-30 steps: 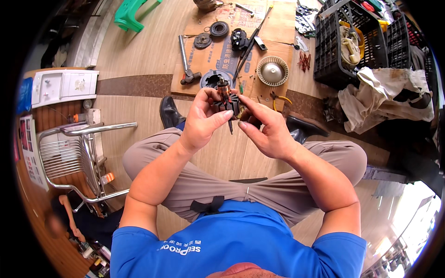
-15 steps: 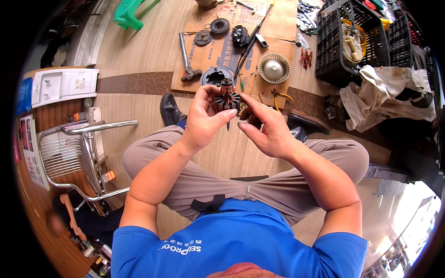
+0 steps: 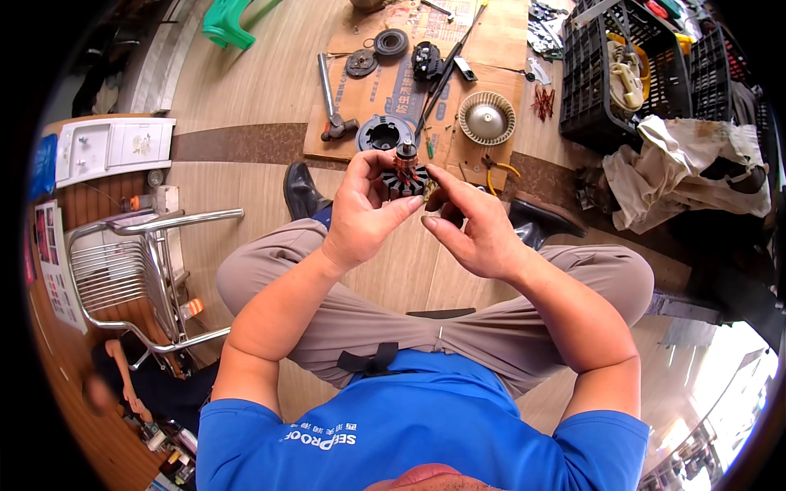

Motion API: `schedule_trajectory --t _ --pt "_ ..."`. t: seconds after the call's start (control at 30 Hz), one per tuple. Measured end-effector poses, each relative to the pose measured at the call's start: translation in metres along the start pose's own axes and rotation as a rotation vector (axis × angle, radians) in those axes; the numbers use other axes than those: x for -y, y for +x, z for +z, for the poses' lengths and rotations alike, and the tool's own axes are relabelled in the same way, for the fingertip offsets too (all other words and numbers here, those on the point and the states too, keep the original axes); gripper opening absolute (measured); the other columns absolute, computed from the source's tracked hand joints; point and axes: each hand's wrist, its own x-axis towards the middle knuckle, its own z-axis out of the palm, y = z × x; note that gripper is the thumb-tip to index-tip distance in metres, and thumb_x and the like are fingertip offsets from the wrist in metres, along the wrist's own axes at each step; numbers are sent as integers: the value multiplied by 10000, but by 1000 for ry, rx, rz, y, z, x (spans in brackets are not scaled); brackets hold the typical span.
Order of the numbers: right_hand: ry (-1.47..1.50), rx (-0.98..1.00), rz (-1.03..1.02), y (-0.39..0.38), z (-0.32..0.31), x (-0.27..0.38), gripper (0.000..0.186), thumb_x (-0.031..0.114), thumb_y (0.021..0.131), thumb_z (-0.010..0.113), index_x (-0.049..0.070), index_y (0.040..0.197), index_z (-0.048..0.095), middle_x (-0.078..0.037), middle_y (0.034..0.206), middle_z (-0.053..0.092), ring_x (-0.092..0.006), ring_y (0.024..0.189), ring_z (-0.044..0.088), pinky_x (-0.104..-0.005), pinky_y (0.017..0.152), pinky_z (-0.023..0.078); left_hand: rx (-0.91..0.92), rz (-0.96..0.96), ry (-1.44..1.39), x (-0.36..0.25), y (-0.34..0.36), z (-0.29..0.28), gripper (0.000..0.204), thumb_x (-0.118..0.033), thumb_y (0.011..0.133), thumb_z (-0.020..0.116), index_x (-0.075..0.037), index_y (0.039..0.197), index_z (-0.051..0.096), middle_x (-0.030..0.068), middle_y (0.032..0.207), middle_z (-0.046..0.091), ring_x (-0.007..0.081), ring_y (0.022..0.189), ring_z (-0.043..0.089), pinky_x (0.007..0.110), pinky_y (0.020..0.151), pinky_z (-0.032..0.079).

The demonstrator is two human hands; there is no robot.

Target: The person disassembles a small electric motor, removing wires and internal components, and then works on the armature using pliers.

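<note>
Left hand (image 3: 360,219) pinches motor rotor (image 3: 404,182) between thumb and fingers; right hand (image 3: 481,227) beside it, thumb and fingers spread, contact unclear. Seemingly inspection; next move calls for steady left grip.

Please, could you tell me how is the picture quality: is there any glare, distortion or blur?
Head view: glare washes out the lower right; the dark floor band looks bowed and the rim falls to black; the rotor in the left hand looks fairly sharp, while the co-worker at lower left is dim, with the head blurred.
</note>
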Motion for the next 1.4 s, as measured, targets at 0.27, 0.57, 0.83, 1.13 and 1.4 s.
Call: schedule_trajectory --t 0.27,0.57,0.83,1.13,1.4 --pt "17 -5 13 0 -1 3 630 81 855 697 1 1420 432 -110 945 642 -167 732 588 -291 693 499 0 -164 -233 -4 4 -6 443 -13 865 675 -13 1245 446 77 1130 583 148 1043 596 318 937 504" --pt "13 41 31 -1 -4 9 632 105 854 671 39 1428 414 -135 959 613 -249 779 601 -340 635 501 55 -243 -391 -7 5 -9 394 -98 922 613 -8 1266 442 112 1138 605 210 1020 635 383 839 563" --pt "61 -6 -126 -2 -4 15 612 48 842 667 25 1410 440 -143 1014 623 -244 825 614 -321 649 515 139 -238 -673 -2 6 -15 385 -251 993 537 -62 1315 443 161 1222 599 320 1001 661 370 752 574" --pt "3 -42 -139 -4 -7 16 560 40 827 671 5 1354 485 -164 971 622 -299 788 619 -375 689 509 186 -315 -722 -7 10 -15 524 -473 993 415 -27 1253 507 195 1141 575 296 817 641 263 444 491" --pt "-2 -18 -151 -4 -7 18 543 35 808 673 2 1321 499 -158 955 617 -306 784 614 -377 682 504 354 -274 -796 -9 11 -14 543 -400 903 528 44 1210 466 244 1071 574 323 743 665 307 440 515"
